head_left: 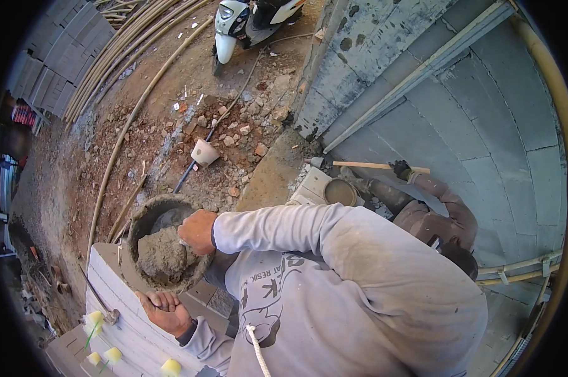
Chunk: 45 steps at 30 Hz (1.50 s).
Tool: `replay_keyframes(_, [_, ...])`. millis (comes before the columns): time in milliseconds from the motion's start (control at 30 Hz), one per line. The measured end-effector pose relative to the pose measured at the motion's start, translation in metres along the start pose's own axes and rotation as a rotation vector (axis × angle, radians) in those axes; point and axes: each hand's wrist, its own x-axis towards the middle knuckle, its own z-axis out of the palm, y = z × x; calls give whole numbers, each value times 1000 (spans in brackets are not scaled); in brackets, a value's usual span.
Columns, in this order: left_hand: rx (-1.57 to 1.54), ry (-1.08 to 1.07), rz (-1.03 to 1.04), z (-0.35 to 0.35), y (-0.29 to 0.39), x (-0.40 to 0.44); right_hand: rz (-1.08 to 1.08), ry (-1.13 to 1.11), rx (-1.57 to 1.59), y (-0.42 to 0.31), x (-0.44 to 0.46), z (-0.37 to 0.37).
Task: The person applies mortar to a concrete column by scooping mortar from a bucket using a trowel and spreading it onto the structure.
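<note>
My right hand (198,232) is closed over the mortar bucket (135,235), round what looks like a trowel. Its blade is mostly hidden in the mortar and behind my fingers. Thick grey mortar (160,254) is heaped inside the bucket. My left hand (165,312) is just below the near rim, fingers curled in; whether they grip anything is hidden. Under it are pale blocks (123,295), with a hammer-like tool (111,315) lying on top beside yellowish pieces (170,367).
At right, a co-worker (438,217) crouches by the grey block wall (504,125), a gloved hand on a wooden stick (369,165). Another bucket (340,191) stands nearby. Bamboo poles (123,135), rubble (230,129) and a scooter (230,31) are ahead.
</note>
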Motion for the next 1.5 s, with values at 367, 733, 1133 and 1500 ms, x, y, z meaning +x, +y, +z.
replay_keyframes(367, [-6,-41,-58,-5,2,4,-43,33,23,4,3,7])
replay_keyframes(733, [-40,-18,-40,1,4,-2,-25,12,63,7,5,11])
replay_keyframes(1133, [-74,-46,-42,-4,3,0,-6,-4,35,12,9,18])
replay_keyframes(1500, [-107,-72,21,-9,-1,3,5,-66,-18,17,15,10])
